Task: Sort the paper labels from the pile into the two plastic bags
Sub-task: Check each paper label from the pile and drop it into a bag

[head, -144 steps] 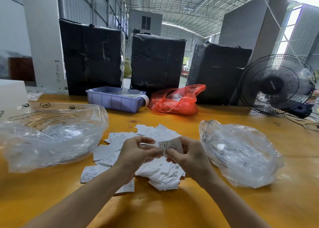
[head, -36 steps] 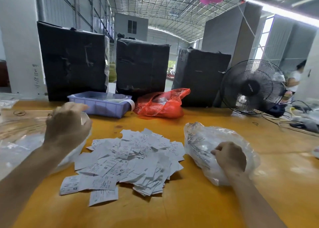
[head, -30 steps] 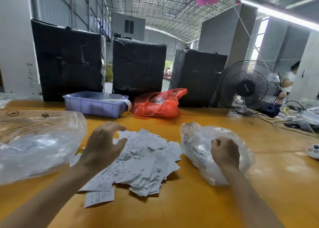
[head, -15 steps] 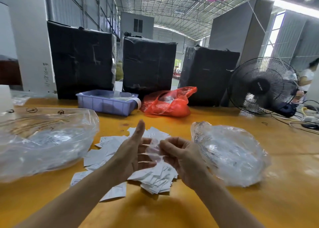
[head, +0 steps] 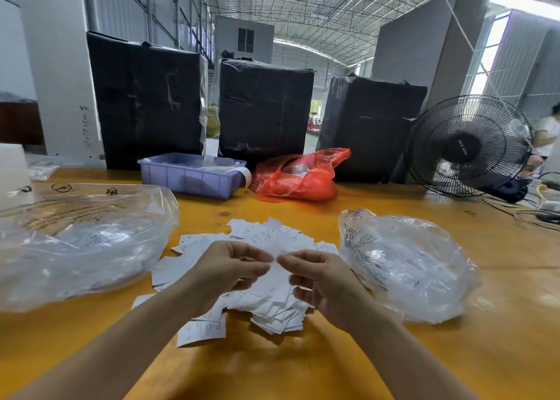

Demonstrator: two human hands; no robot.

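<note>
Hovering together above the pile [head: 266, 296], left hand [head: 225, 274] and right hand [head: 322, 280] curl their fingers; any pinched label is blurred, left bag [head: 81, 242] and right bag [head: 409, 266] flanking.

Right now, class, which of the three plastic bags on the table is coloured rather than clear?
The red bag at the back, beside the purple tray. The left clear bag and the right clear bag flank the label pile.

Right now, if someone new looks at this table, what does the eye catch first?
Two hands, the left hand and right hand, meet over a white pile of paper labels at the centre. A clear plastic bag lies on each side, and a red bag glows behind.
</note>
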